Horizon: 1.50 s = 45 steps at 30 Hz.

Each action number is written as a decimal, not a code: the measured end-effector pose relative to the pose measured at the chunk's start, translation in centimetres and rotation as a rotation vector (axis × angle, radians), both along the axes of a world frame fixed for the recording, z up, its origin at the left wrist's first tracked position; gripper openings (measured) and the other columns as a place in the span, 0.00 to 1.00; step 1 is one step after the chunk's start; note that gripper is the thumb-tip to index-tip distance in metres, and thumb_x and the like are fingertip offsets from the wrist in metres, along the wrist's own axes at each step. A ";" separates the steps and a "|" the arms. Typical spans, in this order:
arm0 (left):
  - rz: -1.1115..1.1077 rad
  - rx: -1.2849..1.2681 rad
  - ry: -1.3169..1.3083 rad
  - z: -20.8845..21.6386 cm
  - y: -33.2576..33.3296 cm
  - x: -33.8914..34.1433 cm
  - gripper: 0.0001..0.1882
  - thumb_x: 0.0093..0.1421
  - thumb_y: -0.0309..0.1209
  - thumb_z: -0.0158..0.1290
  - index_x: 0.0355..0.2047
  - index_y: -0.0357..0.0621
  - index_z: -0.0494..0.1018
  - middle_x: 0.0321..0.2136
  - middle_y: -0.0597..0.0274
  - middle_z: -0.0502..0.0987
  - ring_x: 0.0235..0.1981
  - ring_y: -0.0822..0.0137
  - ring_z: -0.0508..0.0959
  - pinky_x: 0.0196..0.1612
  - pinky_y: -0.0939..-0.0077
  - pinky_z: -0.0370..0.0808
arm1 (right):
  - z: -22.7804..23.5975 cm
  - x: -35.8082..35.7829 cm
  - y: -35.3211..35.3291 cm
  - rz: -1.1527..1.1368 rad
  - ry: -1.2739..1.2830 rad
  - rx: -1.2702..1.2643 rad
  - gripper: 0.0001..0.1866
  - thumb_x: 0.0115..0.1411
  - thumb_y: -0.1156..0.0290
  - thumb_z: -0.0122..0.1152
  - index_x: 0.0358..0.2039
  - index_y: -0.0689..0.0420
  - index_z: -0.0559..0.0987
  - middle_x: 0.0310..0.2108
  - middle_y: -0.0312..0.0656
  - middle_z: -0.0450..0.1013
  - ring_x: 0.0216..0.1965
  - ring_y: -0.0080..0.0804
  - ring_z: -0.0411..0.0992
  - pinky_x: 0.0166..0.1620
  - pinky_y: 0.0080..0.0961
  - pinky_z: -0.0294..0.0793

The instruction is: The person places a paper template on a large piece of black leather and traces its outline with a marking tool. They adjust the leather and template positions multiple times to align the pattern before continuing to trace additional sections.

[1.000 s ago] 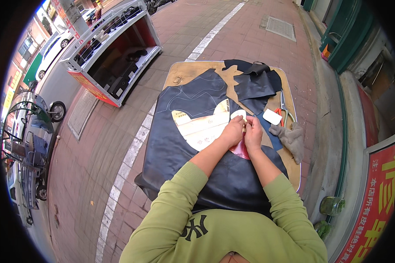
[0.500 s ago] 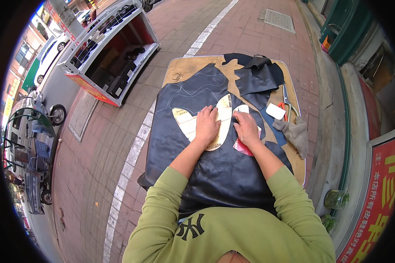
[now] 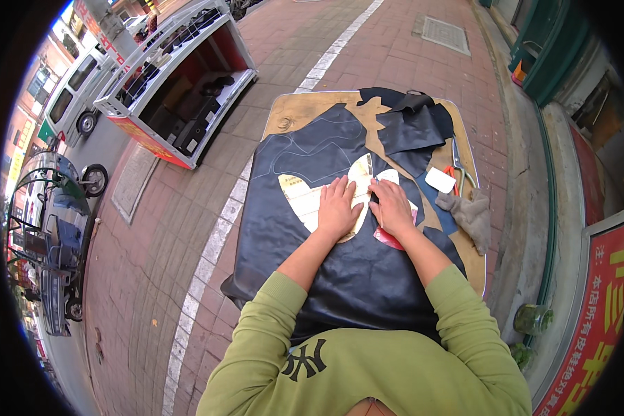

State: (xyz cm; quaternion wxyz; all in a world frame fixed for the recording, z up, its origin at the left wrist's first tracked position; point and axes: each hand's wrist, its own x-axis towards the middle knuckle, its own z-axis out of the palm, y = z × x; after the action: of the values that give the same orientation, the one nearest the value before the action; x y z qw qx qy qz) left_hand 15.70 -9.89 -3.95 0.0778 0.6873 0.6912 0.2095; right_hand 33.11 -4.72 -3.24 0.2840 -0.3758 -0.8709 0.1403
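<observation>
A cream paper pattern (image 3: 301,199) with two lobes lies on a black leather sheet (image 3: 270,236). My left hand (image 3: 338,208) rests flat on the pattern, fingers stretched out and pressing it down. Close beside its right edge, my right hand (image 3: 393,208) has its fingers bent inward; anything small held in them is hidden. Under and around that hand are a smaller white pattern piece (image 3: 389,175) and a pink-red piece (image 3: 388,239), both partly covered. Thin pale outlines (image 3: 312,158) are drawn on the leather beyond the left hand.
Black leather scraps (image 3: 412,128) lie at the table's far right. Scissors (image 3: 459,163), orange-handled pliers (image 3: 453,178), a white block (image 3: 440,180) and a grey cloth (image 3: 470,215) sit along the right edge. A shoe display cart (image 3: 180,83) stands on the pavement at left.
My left hand has slid right across the pattern, nearer to my right hand, its thumb now spread. My right hand has shifted slightly. A white van has come into sight on the street.
</observation>
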 end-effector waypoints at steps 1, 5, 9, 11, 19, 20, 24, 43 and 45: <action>0.002 -0.007 0.000 0.0 -0.1 0.1 0.33 0.59 0.45 0.57 0.61 0.45 0.67 0.65 0.51 0.62 0.67 0.51 0.58 0.69 0.48 0.51 | 0.1 0.0 0.0 -0.004 -0.008 -0.016 0.23 0.52 0.72 0.66 0.50 0.56 0.74 0.57 0.44 0.71 0.59 0.46 0.65 0.61 0.42 0.62; -0.004 -0.022 0.002 0.2 -0.2 0.0 0.33 0.59 0.46 0.56 0.62 0.45 0.66 0.65 0.51 0.62 0.68 0.52 0.58 0.69 0.48 0.51 | 0.3 -0.1 -0.3 0.004 0.007 -0.015 0.22 0.53 0.71 0.65 0.49 0.57 0.75 0.53 0.45 0.73 0.59 0.46 0.65 0.63 0.41 0.60; -0.024 -0.024 0.000 0.2 -0.2 -0.2 0.33 0.59 0.46 0.56 0.62 0.46 0.66 0.65 0.52 0.61 0.68 0.52 0.58 0.69 0.48 0.50 | 0.4 -0.1 -0.3 0.001 0.003 0.004 0.21 0.53 0.70 0.65 0.49 0.56 0.75 0.52 0.46 0.74 0.59 0.46 0.66 0.63 0.42 0.60; -0.040 -0.041 -0.003 0.3 -0.3 -0.3 0.33 0.59 0.46 0.56 0.62 0.46 0.66 0.66 0.53 0.61 0.68 0.53 0.57 0.69 0.48 0.50 | 0.4 -0.1 -0.3 0.001 0.003 -0.001 0.21 0.54 0.70 0.65 0.49 0.56 0.75 0.51 0.46 0.74 0.58 0.46 0.66 0.63 0.42 0.60; -0.080 -0.051 -0.021 0.6 -0.6 -0.8 0.34 0.59 0.47 0.56 0.62 0.46 0.65 0.66 0.52 0.60 0.69 0.53 0.56 0.69 0.47 0.49 | 0.2 -0.2 -0.4 -0.007 0.012 0.018 0.20 0.53 0.70 0.66 0.47 0.56 0.76 0.49 0.45 0.74 0.57 0.46 0.67 0.62 0.42 0.61; -0.088 -0.054 -0.022 0.8 -0.6 -0.9 0.34 0.59 0.47 0.56 0.62 0.46 0.65 0.66 0.52 0.60 0.69 0.52 0.56 0.69 0.47 0.49 | 0.2 -0.2 -0.4 0.000 0.019 0.033 0.19 0.53 0.69 0.66 0.46 0.55 0.76 0.49 0.45 0.74 0.57 0.46 0.67 0.62 0.42 0.61; -0.237 -0.085 0.087 2.4 -1.8 -1.5 0.37 0.58 0.50 0.56 0.64 0.46 0.63 0.66 0.48 0.59 0.69 0.48 0.55 0.69 0.45 0.50 | 0.2 -0.5 -0.5 -0.015 -0.005 0.062 0.18 0.52 0.68 0.67 0.44 0.55 0.76 0.47 0.44 0.75 0.56 0.44 0.67 0.61 0.42 0.62; -0.557 -0.094 0.726 4.9 -8.2 -2.6 0.22 0.56 0.30 0.50 0.50 0.29 0.68 0.48 0.38 0.74 0.44 0.55 0.79 0.34 0.71 0.81 | 0.3 -0.6 -0.4 -0.006 -0.012 0.119 0.17 0.50 0.67 0.67 0.41 0.54 0.77 0.42 0.42 0.74 0.53 0.42 0.69 0.59 0.40 0.64; -0.528 -0.082 0.683 4.7 -8.4 -2.5 0.23 0.56 0.30 0.50 0.50 0.29 0.68 0.49 0.38 0.74 0.44 0.54 0.78 0.38 0.70 0.80 | 0.2 -0.7 -0.4 -0.005 -0.018 0.123 0.17 0.50 0.67 0.67 0.41 0.54 0.77 0.42 0.42 0.74 0.53 0.42 0.69 0.59 0.40 0.64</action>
State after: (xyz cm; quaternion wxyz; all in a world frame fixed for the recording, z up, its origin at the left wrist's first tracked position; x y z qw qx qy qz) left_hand 13.20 -18.27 0.76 -0.0772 0.8668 0.4853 -0.0849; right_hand 32.45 -5.15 -3.00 0.2988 -0.3611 -0.8795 0.0825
